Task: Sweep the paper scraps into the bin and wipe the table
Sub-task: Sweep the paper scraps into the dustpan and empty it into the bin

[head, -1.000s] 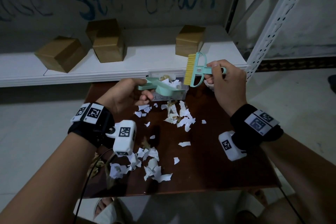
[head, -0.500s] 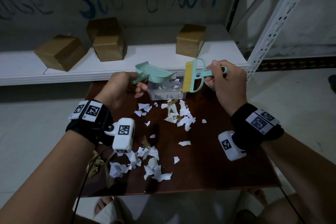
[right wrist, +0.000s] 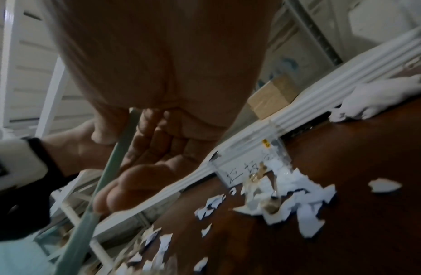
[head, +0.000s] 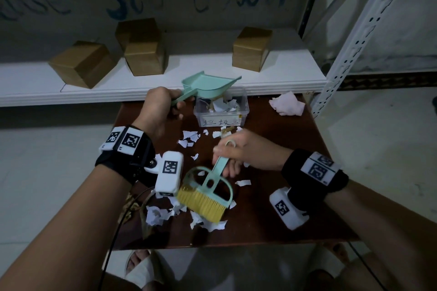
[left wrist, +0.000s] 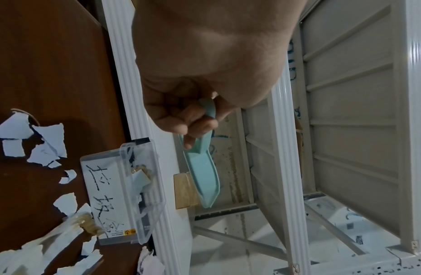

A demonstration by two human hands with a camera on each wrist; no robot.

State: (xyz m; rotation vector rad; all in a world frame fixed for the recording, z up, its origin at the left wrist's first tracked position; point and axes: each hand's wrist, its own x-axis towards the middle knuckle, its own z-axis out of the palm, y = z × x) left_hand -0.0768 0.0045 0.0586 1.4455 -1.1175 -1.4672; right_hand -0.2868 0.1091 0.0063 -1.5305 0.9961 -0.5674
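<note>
My left hand [head: 158,108] grips the handle of a mint-green dustpan [head: 208,86], held up over the clear plastic bin [head: 221,111] at the table's back edge; in the left wrist view the dustpan [left wrist: 203,178] hangs beside the bin [left wrist: 124,195]. My right hand [head: 238,151] grips the handle of a mint brush [head: 205,194] with yellow bristles, which touch the near pile of white paper scraps [head: 208,224]. More scraps [head: 189,139] lie in front of the bin. The brush handle [right wrist: 110,163] runs through my curled fingers.
A crumpled pink cloth [head: 287,104] lies at the brown table's [head: 283,220] back right corner. Behind the table a white shelf [head: 189,73] carries three cardboard boxes [head: 251,48]. A white rack post [head: 354,40] stands to the right.
The right hand swung the brush from beside the bin down to the near scrap pile. The left hand raised the dustpan above the bin. The pink cloth came into view.
</note>
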